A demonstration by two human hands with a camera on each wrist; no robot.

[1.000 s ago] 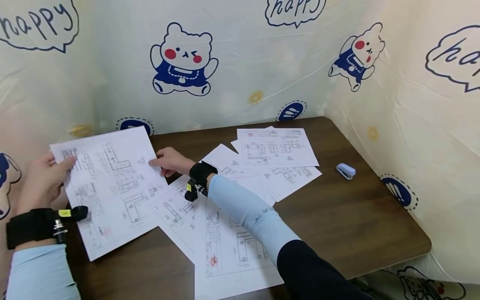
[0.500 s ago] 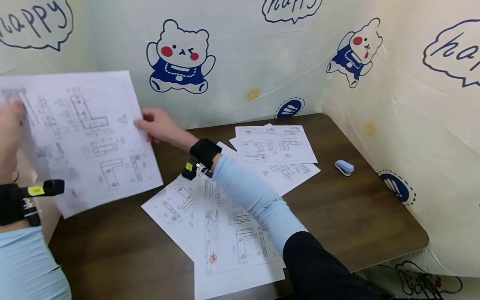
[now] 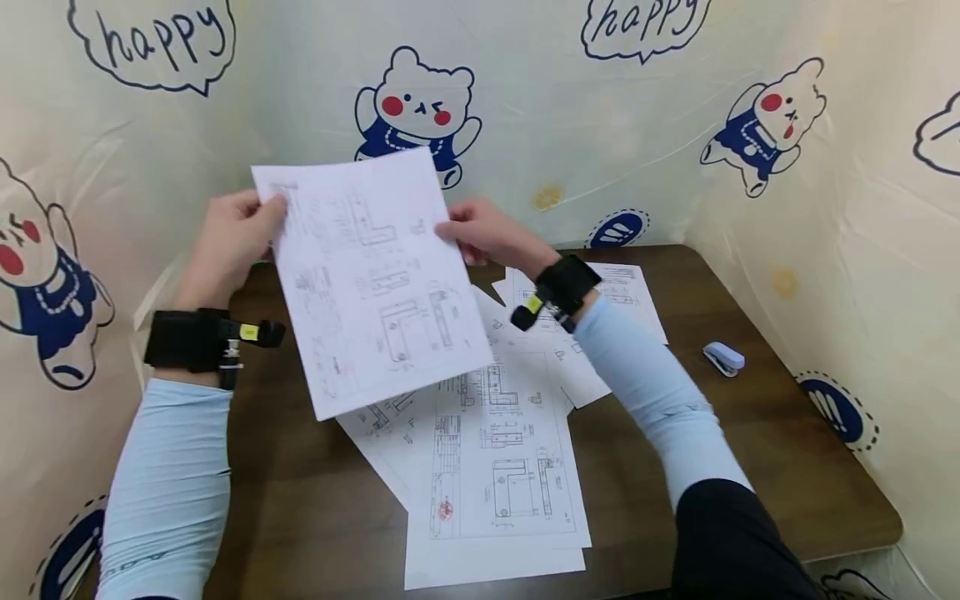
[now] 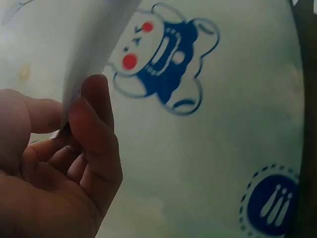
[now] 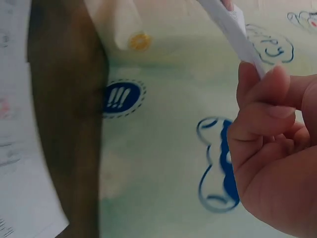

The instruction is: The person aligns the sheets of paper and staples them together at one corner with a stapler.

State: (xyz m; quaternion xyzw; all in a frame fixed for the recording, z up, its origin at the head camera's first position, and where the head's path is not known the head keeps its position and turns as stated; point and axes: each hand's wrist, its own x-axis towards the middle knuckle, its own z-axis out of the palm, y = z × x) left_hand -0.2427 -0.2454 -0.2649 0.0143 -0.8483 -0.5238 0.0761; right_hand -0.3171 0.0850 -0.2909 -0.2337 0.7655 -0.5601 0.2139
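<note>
A printed sheet of paper with technical drawings is held up, tilted, above the table. My left hand pinches its upper left edge between thumb and fingers; the left wrist view shows the left hand with the paper bent slightly between thumb and fingertips. My right hand pinches the right edge. In the right wrist view the right hand grips the paper, seen nearly edge-on. Below, more drawing sheets lie overlapping on the table, partly hidden by the held one.
Further sheets lie at the back right of the brown table, partly behind the right wrist. A light blue stapler rests near the table's right side. Patterned curtain surrounds the back and sides.
Both hands have lifted the sheet off the table and then brought it rightward over the other papers. The head view has turned somewhat to the left. The stapler has stayed in place.
</note>
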